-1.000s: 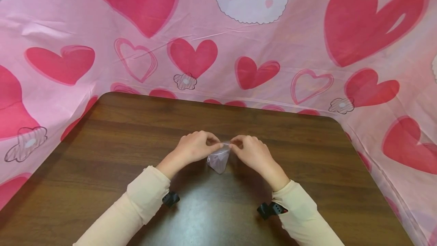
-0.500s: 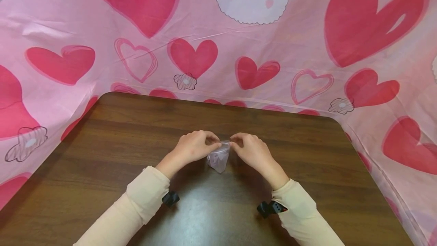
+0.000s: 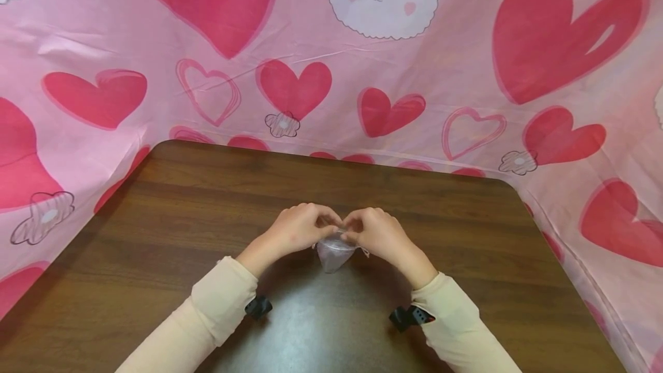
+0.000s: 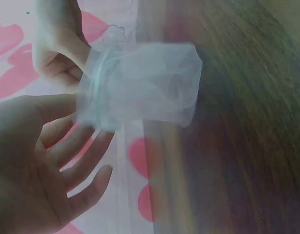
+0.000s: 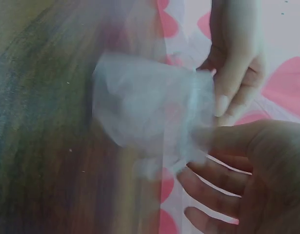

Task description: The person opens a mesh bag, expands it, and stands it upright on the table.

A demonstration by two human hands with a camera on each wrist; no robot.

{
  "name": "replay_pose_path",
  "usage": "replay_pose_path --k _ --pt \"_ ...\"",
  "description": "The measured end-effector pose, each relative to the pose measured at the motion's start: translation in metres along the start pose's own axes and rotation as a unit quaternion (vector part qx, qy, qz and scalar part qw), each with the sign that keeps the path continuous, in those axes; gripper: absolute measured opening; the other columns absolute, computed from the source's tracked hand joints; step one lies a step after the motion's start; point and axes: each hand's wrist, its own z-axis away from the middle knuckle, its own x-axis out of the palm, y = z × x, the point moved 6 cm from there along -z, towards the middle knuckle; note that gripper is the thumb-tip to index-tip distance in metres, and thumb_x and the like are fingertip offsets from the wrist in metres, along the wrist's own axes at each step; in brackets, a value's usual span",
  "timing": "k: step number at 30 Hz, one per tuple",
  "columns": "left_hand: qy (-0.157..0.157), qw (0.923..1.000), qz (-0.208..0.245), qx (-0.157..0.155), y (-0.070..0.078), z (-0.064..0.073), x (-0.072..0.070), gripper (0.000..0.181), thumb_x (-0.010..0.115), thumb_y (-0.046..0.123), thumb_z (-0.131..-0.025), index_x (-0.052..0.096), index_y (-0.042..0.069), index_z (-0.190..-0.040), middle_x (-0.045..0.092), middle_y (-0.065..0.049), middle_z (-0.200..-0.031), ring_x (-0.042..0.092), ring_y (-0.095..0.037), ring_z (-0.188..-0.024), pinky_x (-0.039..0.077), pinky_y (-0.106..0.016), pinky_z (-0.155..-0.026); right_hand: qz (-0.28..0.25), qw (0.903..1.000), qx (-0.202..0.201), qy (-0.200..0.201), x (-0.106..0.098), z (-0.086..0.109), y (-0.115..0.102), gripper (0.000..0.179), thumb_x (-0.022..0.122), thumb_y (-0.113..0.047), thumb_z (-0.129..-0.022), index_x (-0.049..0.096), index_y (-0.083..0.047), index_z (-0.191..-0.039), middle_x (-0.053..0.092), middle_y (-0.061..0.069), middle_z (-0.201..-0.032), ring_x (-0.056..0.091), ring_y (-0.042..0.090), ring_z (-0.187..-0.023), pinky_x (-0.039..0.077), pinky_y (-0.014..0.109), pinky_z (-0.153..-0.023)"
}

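A small sheer whitish drawstring pouch [image 3: 334, 257] hangs between my two hands, close over the table. My left hand [image 3: 297, 228] pinches its mouth at the left between thumb and forefinger. At the right side of the mouth, my right hand [image 3: 382, 233] pinches it the same way, and the two hands nearly meet. A bit of cord [image 3: 365, 251] sticks out below the right fingers. In the left wrist view the pouch [image 4: 157, 83] looks thin and see-through, its gathered band near the fingers. The right wrist view shows the pouch [image 5: 135, 102] blurred.
The brown wooden table [image 3: 207, 189] has rounded far corners. A pink cloth [image 3: 311, 27] with hearts hangs behind it and along both sides. Black wrist devices [image 3: 258, 307] sit beneath the cream sleeves [image 3: 225, 292].
Both hands have come closer together and slightly nearer the body, with the pouch's mouth drawn in between them. The pouch has turned a little, and cord now shows at its right.
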Motion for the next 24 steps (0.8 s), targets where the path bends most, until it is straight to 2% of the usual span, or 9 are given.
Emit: replay_pose_path --k 2,6,10,12,14,16,19,21,24 --pt "0.017 0.9998 -0.012 -0.007 0.001 0.0 -0.002 0.016 0.072 0.032 -0.091 0.075 0.03 -0.106 0.071 0.014 -0.093 0.065 -0.009 -0.081 0.048 -0.039 -0.07 0.009 0.9997 0.003 0.023 0.0 0.001 -0.001 0.007 0.08 -0.019 -0.085 0.076 -0.014 -0.088 0.065 -0.008 -0.072 0.057 0.007 -0.062 0.049 0.032 -0.059" --pt "0.067 0.9963 -0.036 -0.04 0.001 0.002 -0.006 0.024 0.072 0.041 -0.089 0.073 0.028 -0.109 0.07 0.01 -0.098 0.064 -0.012 -0.083 0.048 -0.042 -0.069 0.025 0.9935 0.009 0.11 -0.004 0.004 -0.001 0.006 0.075 -0.013 -0.086 0.072 -0.013 -0.081 0.06 -0.007 -0.065 0.052 0.008 -0.054 0.045 0.031 -0.052" --pt "0.113 0.9896 -0.043 -0.077 0.0 0.004 -0.01 0.041 0.069 0.052 -0.087 0.071 0.023 -0.116 0.069 0.003 -0.109 0.065 -0.02 -0.092 0.049 -0.048 -0.073 0.057 0.9779 -0.008 0.201 -0.008 0.011 -0.007 0.004 0.071 -0.009 -0.087 0.068 -0.009 -0.084 0.058 -0.004 -0.062 0.048 0.011 -0.049 0.043 0.033 -0.047" --pt "0.125 0.9863 -0.043 -0.099 -0.001 0.006 -0.011 0.05 0.066 0.057 -0.087 0.069 0.02 -0.119 0.069 0.0 -0.113 0.066 -0.024 -0.097 0.049 -0.05 -0.075 0.068 0.9693 -0.018 0.235 -0.009 0.014 -0.01 0.004 0.07 -0.008 -0.087 0.066 -0.008 -0.085 0.058 -0.002 -0.062 0.048 0.012 -0.049 0.043 0.034 -0.046" --pt "0.126 0.9836 -0.047 -0.12 -0.003 0.006 -0.01 0.056 0.063 0.061 -0.087 0.068 0.016 -0.12 0.07 -0.003 -0.11 0.067 -0.028 -0.095 0.048 -0.05 -0.075 0.07 0.9624 -0.026 0.261 -0.009 0.016 -0.013 0.005 0.07 -0.008 -0.086 0.065 -0.008 -0.086 0.059 0.0 -0.062 0.049 0.013 -0.049 0.043 0.035 -0.046" --pt "0.117 0.9822 -0.052 -0.138 -0.005 0.007 -0.008 0.058 0.061 0.063 -0.087 0.069 0.013 -0.115 0.071 -0.004 -0.096 0.067 -0.028 -0.084 0.048 -0.048 -0.07 0.068 0.9572 -0.029 0.28 -0.008 0.018 -0.015 0.007 0.071 -0.007 -0.086 0.064 -0.008 -0.086 0.059 -0.001 -0.063 0.049 0.014 -0.05 0.043 0.035 -0.046" --pt "0.1 0.9818 -0.059 -0.15 -0.007 0.006 -0.004 0.05 0.06 0.059 -0.089 0.071 0.011 -0.102 0.066 -0.003 -0.075 0.063 -0.025 -0.07 0.046 -0.045 -0.063 0.058 0.9534 -0.032 0.294 -0.007 0.019 -0.017 0.009 0.071 -0.007 -0.085 0.063 -0.009 -0.087 0.058 -0.002 -0.063 0.05 0.014 -0.05 0.042 0.035 -0.046" --pt "0.095 0.983 -0.054 -0.148 -0.008 0.005 -0.002 0.039 0.062 0.05 -0.091 0.071 0.012 -0.096 0.06 0.0 -0.067 0.059 -0.023 -0.064 0.044 -0.043 -0.06 0.053 0.9541 -0.032 0.293 -0.005 0.02 -0.018 0.01 0.072 -0.007 -0.085 0.062 -0.009 -0.088 0.058 -0.002 -0.064 0.05 0.014 -0.051 0.041 0.035 -0.046" --pt "0.1 0.9853 -0.045 -0.131 -0.007 0.004 0.001 0.024 0.064 0.034 -0.091 0.072 0.014 -0.1 0.051 0.002 -0.059 0.052 -0.02 -0.056 0.039 -0.039 -0.055 0.051 0.9581 -0.025 0.281 -0.002 0.019 -0.019 0.012 0.072 -0.009 -0.086 0.062 -0.008 -0.091 0.059 -0.002 -0.066 0.051 0.015 -0.052 0.041 0.035 -0.046"
